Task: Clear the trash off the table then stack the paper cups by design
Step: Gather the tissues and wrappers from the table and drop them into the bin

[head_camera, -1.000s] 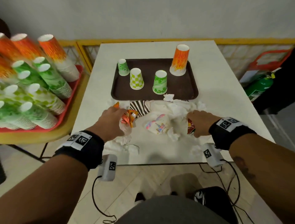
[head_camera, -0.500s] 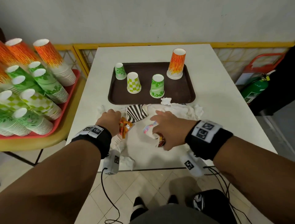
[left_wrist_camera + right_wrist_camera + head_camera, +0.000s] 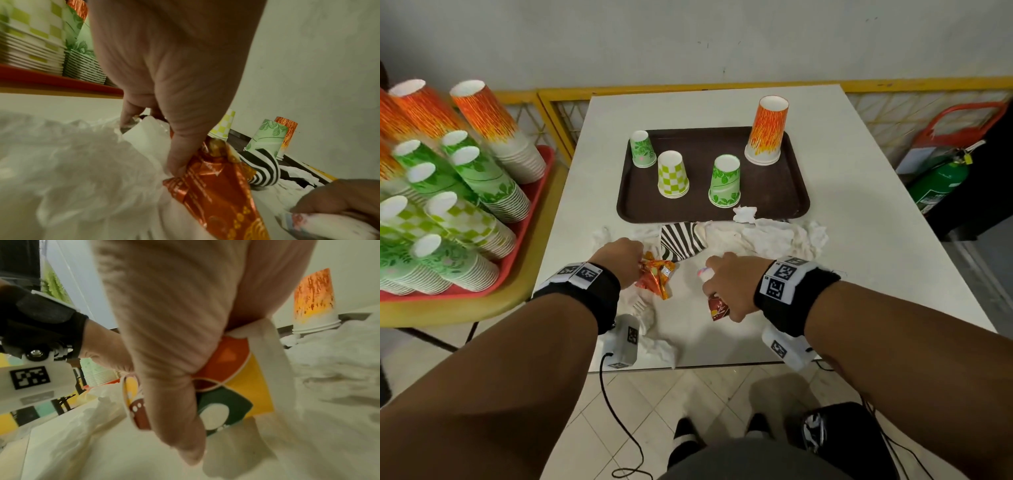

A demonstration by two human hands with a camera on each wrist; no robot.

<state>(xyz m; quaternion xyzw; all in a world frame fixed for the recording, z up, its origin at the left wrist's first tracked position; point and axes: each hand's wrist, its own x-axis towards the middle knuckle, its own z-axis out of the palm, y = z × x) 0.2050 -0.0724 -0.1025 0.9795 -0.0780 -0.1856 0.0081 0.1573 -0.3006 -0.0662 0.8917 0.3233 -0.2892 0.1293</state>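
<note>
My left hand (image 3: 619, 258) pinches an orange foil wrapper (image 3: 655, 275) together with white tissue (image 3: 72, 170) near the table's front left. My right hand (image 3: 726, 284) grips a crumpled colourful paper cup (image 3: 232, 386) and a small red wrapper (image 3: 717, 308) at the front middle. A crushed zebra-striped cup (image 3: 679, 241) lies between the hands and the brown tray (image 3: 784, 192). More crumpled tissue (image 3: 774, 234) spreads along the tray's front edge. On the tray stand upside-down cups: a green leafy one (image 3: 642, 149), a checked one (image 3: 673, 174), another green one (image 3: 724, 181) and a tall orange one (image 3: 767, 132).
A red tray (image 3: 530, 240) on a yellow side table at the left holds several tall stacks of cups (image 3: 465, 192). A green fire extinguisher (image 3: 938, 181) stands at the right. A yellow railing (image 3: 688, 87) runs behind the white table (image 3: 876, 240).
My right hand has slid left from the table's right part to the middle, carrying the red wrapper and closing on the colourful cup. My left hand keeps hold of the orange wrapper.
</note>
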